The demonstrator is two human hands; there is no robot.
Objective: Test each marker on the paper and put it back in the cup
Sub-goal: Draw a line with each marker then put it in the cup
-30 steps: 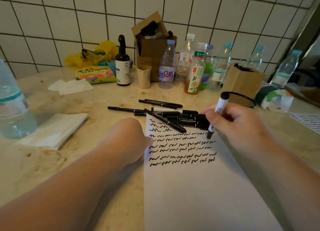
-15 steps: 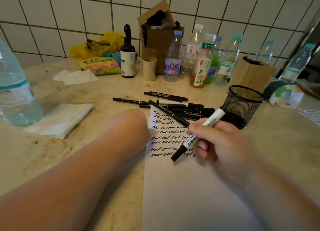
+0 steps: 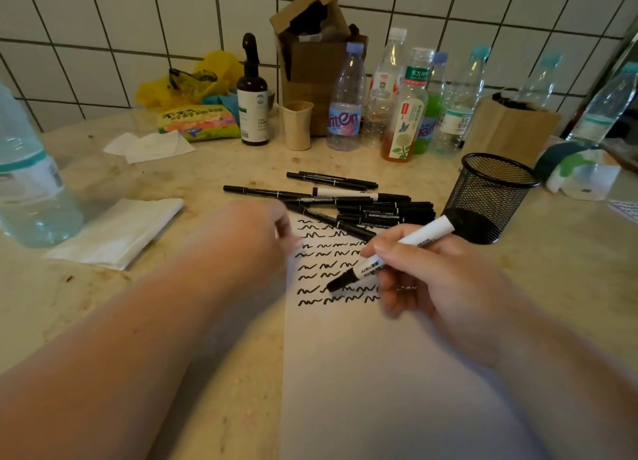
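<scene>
My right hand [image 3: 435, 283] grips a white marker with a black cap [image 3: 404, 249], its capped tip pointing down-left over the squiggle rows on the white paper [image 3: 362, 373]. My left hand [image 3: 241, 238] lies at the paper's left edge, blurred; its fingers are hard to make out. A pile of black markers [image 3: 366, 207] lies at the top of the paper. The black mesh cup [image 3: 490, 194] stands just right of the pile, behind the marker's rear end.
A folded tissue [image 3: 117, 232] and a large water bottle [image 3: 27, 176] sit at the left. Bottles [image 3: 345, 100], a paper cup [image 3: 297, 125], a brown spray bottle [image 3: 252, 93] and cardboard boxes [image 3: 310, 55] line the tiled wall. A snack packet [image 3: 196, 121] lies beside them.
The marker came down from upright to a slant and its tip swung left over the squiggles. My left hand shifted slightly at the paper's edge. The view tilted down.
</scene>
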